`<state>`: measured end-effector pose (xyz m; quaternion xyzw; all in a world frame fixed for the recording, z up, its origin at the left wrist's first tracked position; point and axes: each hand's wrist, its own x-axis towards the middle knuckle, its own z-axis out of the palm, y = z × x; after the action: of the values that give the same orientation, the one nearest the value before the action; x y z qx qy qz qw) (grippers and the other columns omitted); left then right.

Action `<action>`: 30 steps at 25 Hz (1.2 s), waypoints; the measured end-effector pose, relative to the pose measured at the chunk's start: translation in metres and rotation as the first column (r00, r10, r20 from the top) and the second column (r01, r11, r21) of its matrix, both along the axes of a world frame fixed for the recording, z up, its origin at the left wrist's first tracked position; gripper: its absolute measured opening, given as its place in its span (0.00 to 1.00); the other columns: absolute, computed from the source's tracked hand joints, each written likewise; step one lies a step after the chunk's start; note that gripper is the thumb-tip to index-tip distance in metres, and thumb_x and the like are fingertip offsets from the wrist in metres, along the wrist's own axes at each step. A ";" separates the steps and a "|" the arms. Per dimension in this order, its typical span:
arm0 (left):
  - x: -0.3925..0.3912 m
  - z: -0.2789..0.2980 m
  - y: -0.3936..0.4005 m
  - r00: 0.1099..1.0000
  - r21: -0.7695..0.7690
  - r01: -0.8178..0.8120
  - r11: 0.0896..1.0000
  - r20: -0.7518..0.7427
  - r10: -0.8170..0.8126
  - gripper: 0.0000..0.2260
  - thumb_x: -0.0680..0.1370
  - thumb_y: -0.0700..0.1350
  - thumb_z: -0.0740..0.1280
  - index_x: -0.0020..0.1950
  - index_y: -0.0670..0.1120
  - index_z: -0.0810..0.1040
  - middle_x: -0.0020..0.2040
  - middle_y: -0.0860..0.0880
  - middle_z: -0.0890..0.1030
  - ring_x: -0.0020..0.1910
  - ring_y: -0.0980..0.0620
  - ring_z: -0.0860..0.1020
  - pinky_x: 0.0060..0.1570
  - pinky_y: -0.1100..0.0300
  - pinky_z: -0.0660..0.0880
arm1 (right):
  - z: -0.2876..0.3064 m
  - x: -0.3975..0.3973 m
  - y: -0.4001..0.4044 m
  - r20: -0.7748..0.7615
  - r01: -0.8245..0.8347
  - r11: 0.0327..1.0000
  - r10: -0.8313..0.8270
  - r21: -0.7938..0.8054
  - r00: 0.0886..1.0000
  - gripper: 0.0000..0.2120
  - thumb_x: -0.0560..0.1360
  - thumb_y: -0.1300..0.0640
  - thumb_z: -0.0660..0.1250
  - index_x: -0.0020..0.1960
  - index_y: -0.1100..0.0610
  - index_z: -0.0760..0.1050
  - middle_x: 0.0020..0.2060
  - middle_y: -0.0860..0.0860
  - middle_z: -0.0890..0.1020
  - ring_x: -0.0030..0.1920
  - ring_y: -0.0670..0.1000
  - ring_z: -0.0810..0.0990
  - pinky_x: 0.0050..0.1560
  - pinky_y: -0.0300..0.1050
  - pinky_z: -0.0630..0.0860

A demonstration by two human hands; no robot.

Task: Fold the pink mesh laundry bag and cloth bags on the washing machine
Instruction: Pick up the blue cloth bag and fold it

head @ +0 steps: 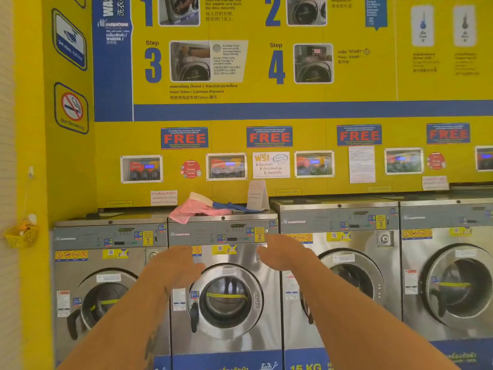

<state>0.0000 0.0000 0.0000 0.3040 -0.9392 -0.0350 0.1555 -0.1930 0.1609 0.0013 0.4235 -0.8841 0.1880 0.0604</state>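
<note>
A pink mesh laundry bag (190, 210) lies crumpled on top of the second washing machine (226, 289), one corner hanging over the front edge. A blue cloth bag (232, 206) lies flat just right of it, and a cream cloth bag (200, 198) sits behind the pink one. My left hand (177, 264) and my right hand (284, 253) are both stretched forward in front of the machine's control panel, below the bags and apart from them. Both hands hold nothing and their fingers are loosely apart.
A folded white paper sign (257, 194) stands on the machine top right of the blue bag. More steel washers stand at the left (106, 289) and right (346, 263). A yellow wall with posters rises behind. A small yellow basket (21, 236) hangs on the left wall.
</note>
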 end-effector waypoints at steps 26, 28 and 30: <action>-0.271 -0.018 -0.264 0.806 0.256 0.376 0.890 -0.565 -0.178 0.14 0.79 0.40 0.65 0.64 0.49 0.78 0.58 0.51 0.80 0.55 0.55 0.78 0.51 0.68 0.71 | -0.025 -0.234 -0.269 0.210 -0.119 0.915 0.212 -0.385 0.954 0.24 0.77 0.58 0.67 0.71 0.52 0.67 0.66 0.53 0.74 0.60 0.52 0.74 0.54 0.46 0.73; -0.306 -0.001 -0.292 0.744 0.293 0.445 0.846 -0.647 -0.168 0.11 0.79 0.40 0.65 0.59 0.50 0.80 0.53 0.53 0.81 0.49 0.58 0.78 0.40 0.74 0.71 | -0.010 -0.262 -0.299 0.187 -0.097 0.903 0.190 -0.420 0.964 0.25 0.77 0.58 0.68 0.72 0.52 0.66 0.65 0.52 0.73 0.57 0.50 0.74 0.52 0.43 0.70; -0.345 0.010 -0.309 0.702 0.287 0.498 0.819 -0.688 -0.186 0.10 0.79 0.39 0.65 0.57 0.50 0.81 0.48 0.56 0.80 0.45 0.63 0.77 0.37 0.76 0.71 | -0.002 -0.292 -0.318 0.156 -0.071 0.897 0.153 -0.436 0.976 0.28 0.76 0.57 0.69 0.73 0.51 0.64 0.67 0.52 0.71 0.63 0.52 0.72 0.57 0.45 0.71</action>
<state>-0.3447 -0.3086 0.0103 0.1161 -0.8363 -0.3814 0.3765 -0.4850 -0.1569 -0.0003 0.4307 -0.7971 0.4193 0.0578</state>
